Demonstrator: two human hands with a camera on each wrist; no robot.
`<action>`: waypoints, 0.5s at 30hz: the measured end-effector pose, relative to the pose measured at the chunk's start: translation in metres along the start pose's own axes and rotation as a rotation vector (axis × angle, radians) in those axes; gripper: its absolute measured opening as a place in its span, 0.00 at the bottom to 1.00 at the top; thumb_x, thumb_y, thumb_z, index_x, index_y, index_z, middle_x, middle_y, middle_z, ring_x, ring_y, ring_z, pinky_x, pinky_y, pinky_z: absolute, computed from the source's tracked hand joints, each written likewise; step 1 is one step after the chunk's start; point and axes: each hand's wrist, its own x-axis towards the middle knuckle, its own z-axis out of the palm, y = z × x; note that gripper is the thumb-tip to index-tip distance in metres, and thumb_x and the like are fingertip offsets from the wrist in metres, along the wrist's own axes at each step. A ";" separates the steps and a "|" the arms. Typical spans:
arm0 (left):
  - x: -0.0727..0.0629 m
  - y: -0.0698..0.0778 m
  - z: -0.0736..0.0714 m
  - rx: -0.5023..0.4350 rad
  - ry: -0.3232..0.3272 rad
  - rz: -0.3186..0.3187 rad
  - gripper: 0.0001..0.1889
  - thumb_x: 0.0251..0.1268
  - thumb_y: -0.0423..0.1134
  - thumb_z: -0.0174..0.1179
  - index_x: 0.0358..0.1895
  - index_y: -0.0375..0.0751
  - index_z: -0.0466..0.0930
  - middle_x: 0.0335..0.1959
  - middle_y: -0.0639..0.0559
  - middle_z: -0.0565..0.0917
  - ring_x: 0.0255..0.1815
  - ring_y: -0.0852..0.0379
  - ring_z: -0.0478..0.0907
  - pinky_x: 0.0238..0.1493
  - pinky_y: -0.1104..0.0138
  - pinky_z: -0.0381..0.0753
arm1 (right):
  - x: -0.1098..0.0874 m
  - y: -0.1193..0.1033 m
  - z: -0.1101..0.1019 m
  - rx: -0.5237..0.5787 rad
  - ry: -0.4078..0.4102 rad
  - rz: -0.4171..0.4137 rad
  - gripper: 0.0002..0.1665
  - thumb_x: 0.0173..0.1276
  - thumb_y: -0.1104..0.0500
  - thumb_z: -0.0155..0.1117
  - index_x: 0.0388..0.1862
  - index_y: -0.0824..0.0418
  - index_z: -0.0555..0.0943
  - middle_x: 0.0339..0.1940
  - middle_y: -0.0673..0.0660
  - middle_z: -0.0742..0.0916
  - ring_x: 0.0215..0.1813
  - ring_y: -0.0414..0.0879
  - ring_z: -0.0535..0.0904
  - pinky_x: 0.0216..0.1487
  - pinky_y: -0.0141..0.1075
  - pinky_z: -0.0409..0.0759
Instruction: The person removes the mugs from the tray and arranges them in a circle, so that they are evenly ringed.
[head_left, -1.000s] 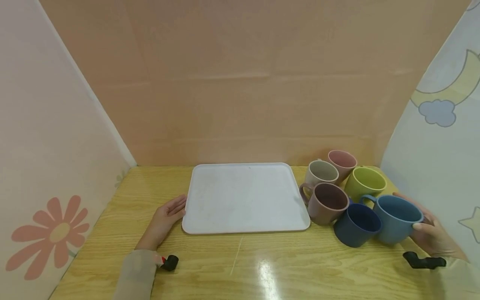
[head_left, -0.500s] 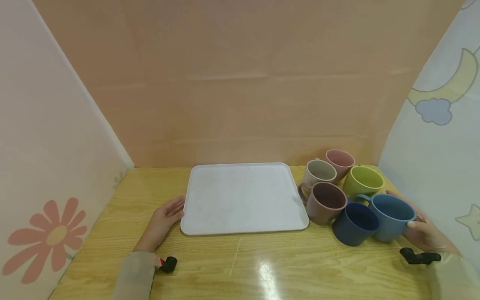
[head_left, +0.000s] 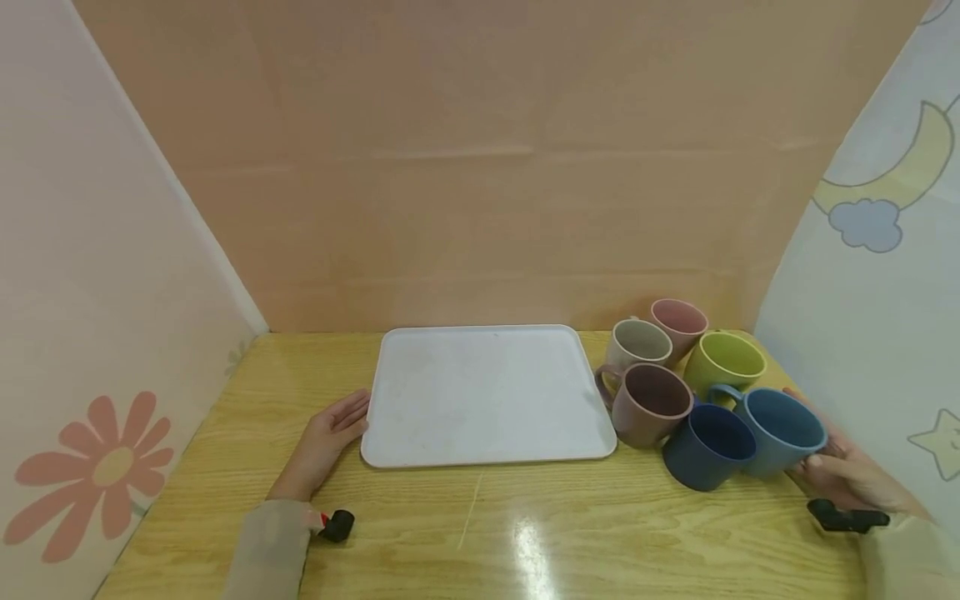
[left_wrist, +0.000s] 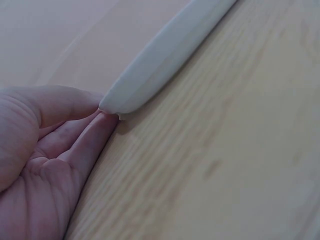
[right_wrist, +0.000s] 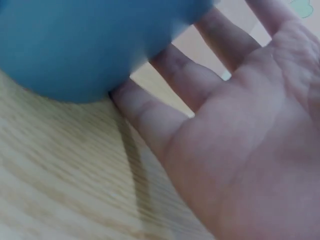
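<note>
My left hand lies on the table at the left side of a white rectangular tray. In the left wrist view, its thumb and fingertips meet the tray's raised edge, the fingers nearly straight. My right hand is at the right side of a light blue mug. Seen in the right wrist view, the fingers are spread and fairly straight, their tips against the mug's wall. The mug stands upright, handle to the back left, close beside a dark blue mug.
A brown-mauve mug stands at the tray's right edge. Behind it are a grey-beige mug, a pink mug and a yellow-green mug. Walls close off the back and both sides of the wooden table.
The light blue mug has shifted left, closer to the dark blue mug. My right hand has moved left with it, its thumb now lower on the mug. The left hand has stayed at the tray.
</note>
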 end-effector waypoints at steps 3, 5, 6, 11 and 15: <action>0.000 -0.002 -0.001 0.000 0.001 0.000 0.32 0.76 0.34 0.58 0.78 0.33 0.58 0.77 0.38 0.64 0.77 0.45 0.62 0.59 0.82 0.70 | 0.004 0.004 -0.004 0.080 -0.050 -0.025 0.47 0.74 0.81 0.22 0.85 0.49 0.34 0.85 0.53 0.51 0.83 0.49 0.48 0.80 0.45 0.52; -0.001 -0.004 -0.002 0.005 0.006 -0.001 0.32 0.76 0.34 0.58 0.78 0.33 0.58 0.77 0.39 0.64 0.76 0.46 0.62 0.59 0.82 0.70 | 0.007 0.003 -0.007 0.144 -0.090 -0.015 0.44 0.75 0.80 0.19 0.85 0.52 0.36 0.85 0.55 0.49 0.83 0.51 0.46 0.81 0.46 0.47; -0.001 -0.005 -0.002 0.008 0.006 0.000 0.32 0.76 0.35 0.59 0.78 0.33 0.58 0.77 0.39 0.64 0.76 0.46 0.62 0.59 0.82 0.70 | 0.009 0.003 -0.008 0.157 -0.109 -0.016 0.43 0.76 0.79 0.17 0.85 0.54 0.36 0.85 0.56 0.49 0.84 0.51 0.45 0.81 0.46 0.46; -0.001 -0.008 -0.003 0.016 0.016 0.003 0.32 0.76 0.35 0.59 0.78 0.33 0.59 0.76 0.38 0.65 0.75 0.48 0.65 0.59 0.81 0.71 | 0.022 -0.012 0.011 -0.019 0.105 -0.141 0.34 0.82 0.71 0.20 0.84 0.62 0.49 0.82 0.58 0.63 0.80 0.50 0.60 0.76 0.45 0.64; 0.000 -0.009 -0.003 0.009 0.015 0.005 0.31 0.77 0.36 0.57 0.77 0.33 0.59 0.76 0.38 0.66 0.74 0.52 0.66 0.60 0.81 0.71 | 0.058 -0.022 0.060 -0.499 0.792 -0.337 0.22 0.81 0.71 0.43 0.67 0.65 0.77 0.60 0.52 0.85 0.59 0.40 0.83 0.55 0.29 0.82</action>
